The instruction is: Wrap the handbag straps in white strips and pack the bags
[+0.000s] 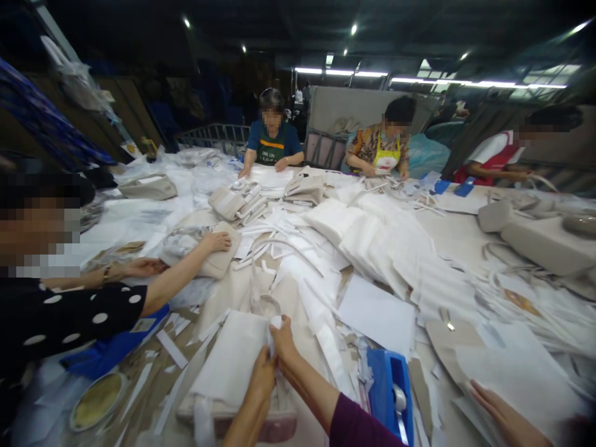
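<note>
Right in front of me lies a beige handbag (279, 425), with a white foam sheet (233, 357) over its upper part. My right hand (285, 341) pinches a white wrapping strip (276, 323) at the bag's handle. Just below it, my left hand (261, 380) is closed at the same strip, beside the foam sheet's right edge; its fingertips are partly hidden. The beige strap (269, 304) loops up beyond my hands.
At left, a person in polka-dot sleeves handles another beige bag (221, 254). A blue bin (386, 379) with a white-handled tool stands to my right. Another person's hand (498, 406) touches white sheeting. Three people work across the table. White foam sheets (372, 236) pile up mid-table.
</note>
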The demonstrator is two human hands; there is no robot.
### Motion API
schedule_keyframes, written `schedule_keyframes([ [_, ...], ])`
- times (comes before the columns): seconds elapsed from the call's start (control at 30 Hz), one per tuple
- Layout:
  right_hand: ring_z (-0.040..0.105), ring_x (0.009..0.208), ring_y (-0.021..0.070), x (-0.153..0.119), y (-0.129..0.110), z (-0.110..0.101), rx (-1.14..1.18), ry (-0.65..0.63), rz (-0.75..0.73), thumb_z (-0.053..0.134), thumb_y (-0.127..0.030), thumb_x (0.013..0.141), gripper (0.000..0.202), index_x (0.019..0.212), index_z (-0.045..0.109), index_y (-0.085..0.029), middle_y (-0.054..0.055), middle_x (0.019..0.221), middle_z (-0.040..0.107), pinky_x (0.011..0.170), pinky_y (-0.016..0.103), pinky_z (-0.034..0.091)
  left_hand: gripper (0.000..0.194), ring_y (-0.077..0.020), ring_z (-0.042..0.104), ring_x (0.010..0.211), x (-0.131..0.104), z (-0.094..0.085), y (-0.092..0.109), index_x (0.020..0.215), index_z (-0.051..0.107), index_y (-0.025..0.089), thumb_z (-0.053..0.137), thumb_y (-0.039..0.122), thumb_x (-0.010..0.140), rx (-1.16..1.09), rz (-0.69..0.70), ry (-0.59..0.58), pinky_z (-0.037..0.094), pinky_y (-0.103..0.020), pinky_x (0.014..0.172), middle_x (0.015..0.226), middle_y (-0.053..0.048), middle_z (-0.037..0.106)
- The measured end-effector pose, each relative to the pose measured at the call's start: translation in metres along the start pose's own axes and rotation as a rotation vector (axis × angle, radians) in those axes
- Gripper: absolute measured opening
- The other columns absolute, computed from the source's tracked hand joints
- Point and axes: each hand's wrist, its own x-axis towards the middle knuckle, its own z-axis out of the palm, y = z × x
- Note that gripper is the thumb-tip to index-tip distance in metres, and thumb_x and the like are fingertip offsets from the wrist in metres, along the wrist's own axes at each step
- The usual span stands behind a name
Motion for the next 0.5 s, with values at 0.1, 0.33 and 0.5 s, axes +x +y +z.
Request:
schedule_keyframes([
  [0.1, 0.06, 0.102, 0.028, -0.002, 0.003, 0.002, 0.006, 0.045, 0.047, 0.051, -0.035, 0.076, 0.045, 0.12, 0.047, -0.024, 0.01, 0.104, 0.065, 0.084, 0.041, 0.046, 0.027, -0.027, 0.065, 0.095, -0.003, 0.001, -0.002, 0.089, 0.062, 0.019, 0.068, 0.036, 0.068, -0.055, 0.045, 0.032, 0.052, -0.034, 0.076, 0.087, -0.01, 0.07],
  [0.33, 0.057, 0.109, 0.0272, -0.004, -0.001, 0.004, -0.033, 0.07, 0.082, 0.05, -0.033, 0.08, 0.049, 0.127, 0.042, -0.024, 0.011, 0.111, 0.063, 0.089, 0.04, 0.044, 0.035, -0.0257, 0.063, 0.088, -0.004, 0.005, -0.001, 0.083, 0.063, 0.016, 0.071, 0.042, 0.061, -0.104, 0.134, 0.049, 0.05, -0.033, 0.076, 0.08, -0.008, 0.069],
  [0.5, 0.058, 0.101, 0.0247, -0.01, -0.004, -0.01, -0.03, 0.041, 0.074, 0.052, -0.035, 0.08, 0.047, 0.125, 0.045, -0.021, 0.008, 0.105, 0.064, 0.086, 0.037, 0.044, 0.03, -0.0151, 0.057, 0.067, -0.006, 0.007, -0.005, 0.077, 0.057, 0.016, 0.066, 0.042, 0.064, -0.046, 0.143, 0.021, 0.044, -0.025, 0.062, 0.069, 0.0, 0.061],
])
